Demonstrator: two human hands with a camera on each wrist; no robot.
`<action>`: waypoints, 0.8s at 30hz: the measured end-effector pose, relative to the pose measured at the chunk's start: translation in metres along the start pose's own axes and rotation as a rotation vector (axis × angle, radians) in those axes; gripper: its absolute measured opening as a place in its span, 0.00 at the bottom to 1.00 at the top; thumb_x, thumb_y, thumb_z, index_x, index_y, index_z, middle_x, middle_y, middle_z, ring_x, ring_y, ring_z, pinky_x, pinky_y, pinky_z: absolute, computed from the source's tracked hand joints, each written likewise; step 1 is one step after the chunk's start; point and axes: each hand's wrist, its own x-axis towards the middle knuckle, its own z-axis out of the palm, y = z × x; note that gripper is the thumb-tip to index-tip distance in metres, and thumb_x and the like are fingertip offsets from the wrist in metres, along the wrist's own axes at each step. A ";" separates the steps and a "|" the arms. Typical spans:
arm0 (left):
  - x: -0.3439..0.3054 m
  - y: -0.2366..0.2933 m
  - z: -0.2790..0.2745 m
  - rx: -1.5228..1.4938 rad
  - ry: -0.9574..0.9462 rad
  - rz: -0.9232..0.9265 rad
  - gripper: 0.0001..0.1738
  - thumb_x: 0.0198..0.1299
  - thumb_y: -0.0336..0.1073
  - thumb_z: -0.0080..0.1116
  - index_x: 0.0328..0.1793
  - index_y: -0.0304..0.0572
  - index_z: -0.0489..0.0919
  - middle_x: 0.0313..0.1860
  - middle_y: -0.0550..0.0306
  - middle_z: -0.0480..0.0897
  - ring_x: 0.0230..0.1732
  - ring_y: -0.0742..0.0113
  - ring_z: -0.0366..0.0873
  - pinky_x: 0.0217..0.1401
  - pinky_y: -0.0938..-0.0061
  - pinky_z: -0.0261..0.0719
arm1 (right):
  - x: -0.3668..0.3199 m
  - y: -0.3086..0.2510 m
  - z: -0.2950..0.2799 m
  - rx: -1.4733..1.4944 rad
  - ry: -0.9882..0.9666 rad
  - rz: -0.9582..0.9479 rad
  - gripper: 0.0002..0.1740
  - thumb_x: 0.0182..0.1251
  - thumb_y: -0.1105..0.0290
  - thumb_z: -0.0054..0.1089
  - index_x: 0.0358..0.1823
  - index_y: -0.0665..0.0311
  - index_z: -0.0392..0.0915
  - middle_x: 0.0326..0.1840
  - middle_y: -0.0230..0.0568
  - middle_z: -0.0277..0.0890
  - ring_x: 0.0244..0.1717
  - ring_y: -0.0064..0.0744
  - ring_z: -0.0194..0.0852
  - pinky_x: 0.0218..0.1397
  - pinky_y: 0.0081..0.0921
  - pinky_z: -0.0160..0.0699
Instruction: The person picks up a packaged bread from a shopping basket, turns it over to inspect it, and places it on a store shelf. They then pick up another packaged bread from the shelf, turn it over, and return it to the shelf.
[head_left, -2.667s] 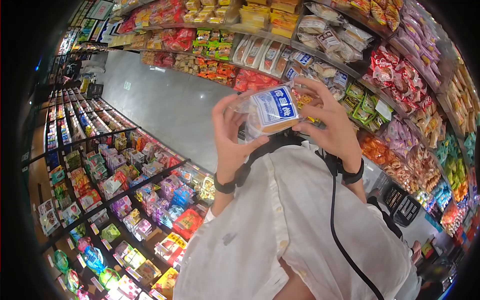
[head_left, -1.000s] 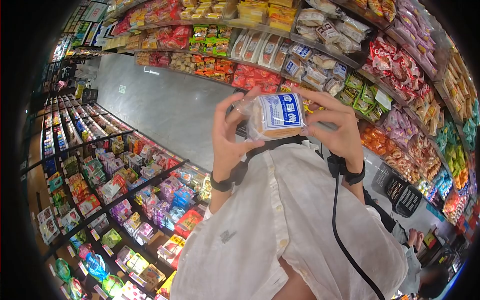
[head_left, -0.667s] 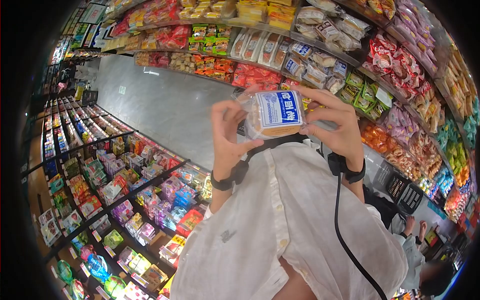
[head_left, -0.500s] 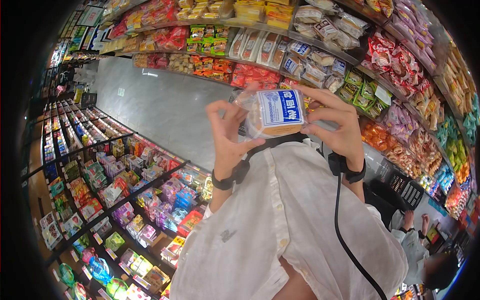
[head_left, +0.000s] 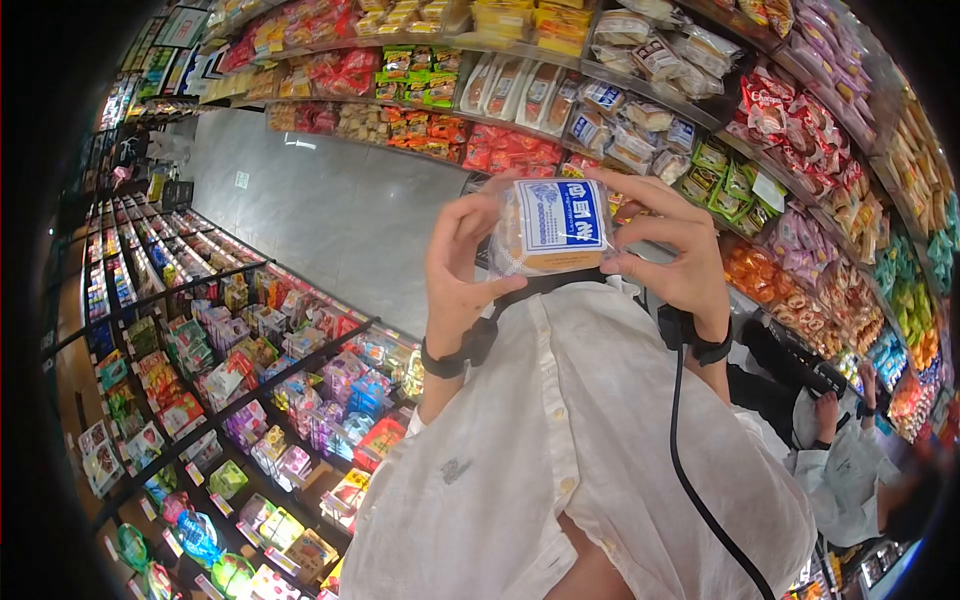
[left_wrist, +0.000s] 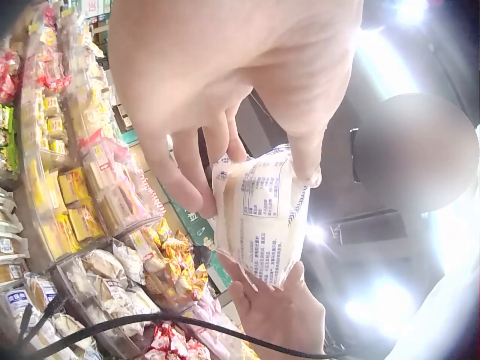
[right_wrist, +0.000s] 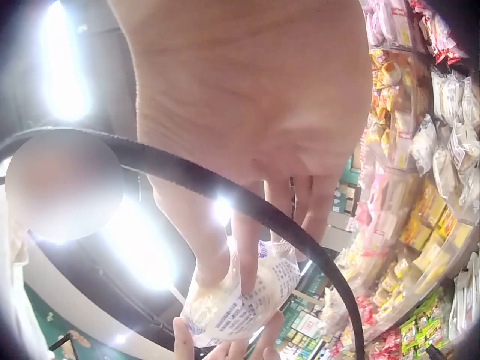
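Note:
Between both hands, in front of the white shirt, is a packaged bread or cake (head_left: 555,228) in clear plastic with a blue and white label facing up. My left hand (head_left: 458,262) holds its left end, thumb at the near side and fingers at the far side. The right hand (head_left: 675,245) pinches the opposite end between thumb and fingers. Seen from the left wrist, the underside of the package (left_wrist: 259,214) carries printed text, and the right hand (left_wrist: 289,315) is beyond it. In the right wrist view, crinkled wrapper (right_wrist: 244,300) shows beneath the right fingers.
Shelves of bagged snacks (head_left: 510,95) curve across the far side and right. Similar blue-labelled packs (head_left: 630,145) lie in a bin there. A rack of small boxes (head_left: 270,370) stands at left. Another person (head_left: 840,470) is at lower right. A black cable (head_left: 680,460) hangs from my right wrist.
The package has turned from tilted to nearly level since the oldest frame. The left fingers, lifted outward half a second ago, now lie closer to it. The other person has moved nearer.

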 end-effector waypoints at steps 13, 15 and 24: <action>-0.001 0.004 0.015 -0.084 0.073 0.007 0.59 0.44 0.36 0.90 0.81 0.31 0.67 0.82 0.32 0.71 0.85 0.47 0.66 0.87 0.55 0.59 | 0.003 0.002 0.004 0.244 0.107 0.100 0.31 0.45 0.76 0.86 0.54 0.65 0.83 0.68 0.47 0.85 0.64 0.39 0.84 0.64 0.34 0.83; 0.001 0.008 0.020 -0.114 0.107 -0.011 0.63 0.41 0.36 0.91 0.83 0.29 0.65 0.81 0.31 0.72 0.85 0.48 0.66 0.87 0.56 0.59 | 0.003 0.001 0.003 0.268 0.115 0.150 0.36 0.44 0.77 0.86 0.60 0.64 0.82 0.68 0.45 0.85 0.63 0.37 0.84 0.64 0.33 0.84; -0.001 0.000 0.003 0.055 0.025 -0.062 0.57 0.40 0.31 0.89 0.79 0.25 0.73 0.80 0.31 0.73 0.82 0.47 0.70 0.86 0.55 0.63 | -0.001 0.007 0.005 0.207 0.157 0.163 0.42 0.40 0.77 0.86 0.65 0.62 0.83 0.66 0.39 0.83 0.61 0.35 0.84 0.63 0.31 0.84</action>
